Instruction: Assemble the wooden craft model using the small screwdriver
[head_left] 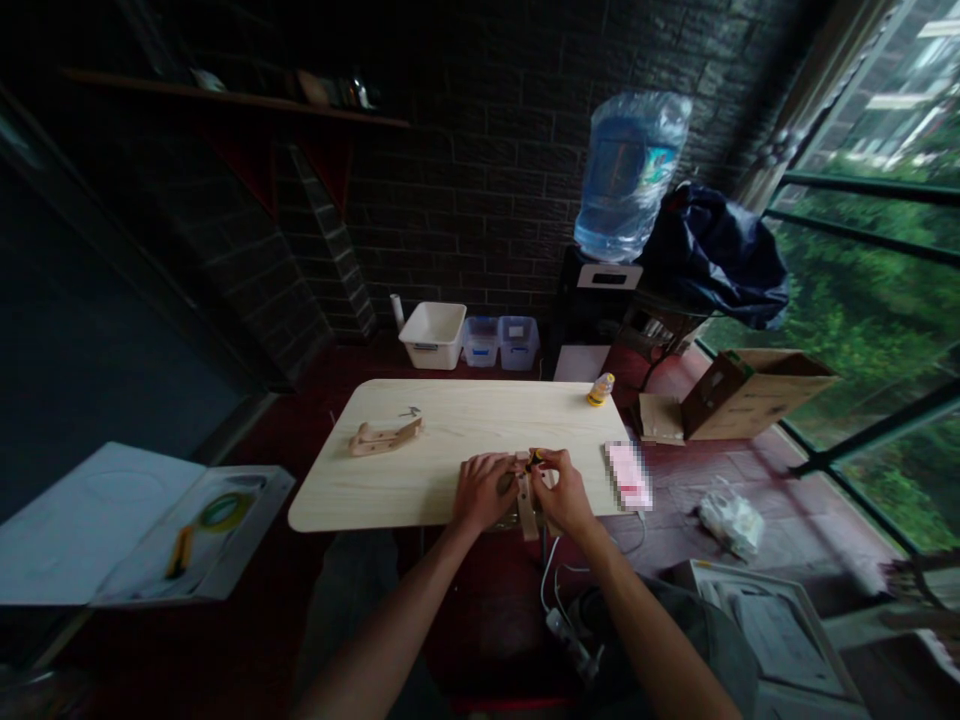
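At the front edge of the pale wood-grain table (442,405), my left hand (484,490) is closed on a wooden piece with holes (527,515). Part of that wooden piece hangs out over the edge, and my fingers hide some of it. My right hand (566,495) pinches a small yellow-and-black tool (535,458), which looks like a short screwdriver, upright over the wood. The tool's tip is hidden. Farther left on the table lies a wooden assembly (386,437) with holes, and small metal parts (410,412) lie just behind it.
A yellow-capped clear bottle (600,389) stands at the back right corner. A pinkish blurred-out object (628,475) lies at the right edge, with a cable below. An open white case (247,540) is at left; a cardboard box (750,400) stands right. Plastic bins (433,335) sit behind.
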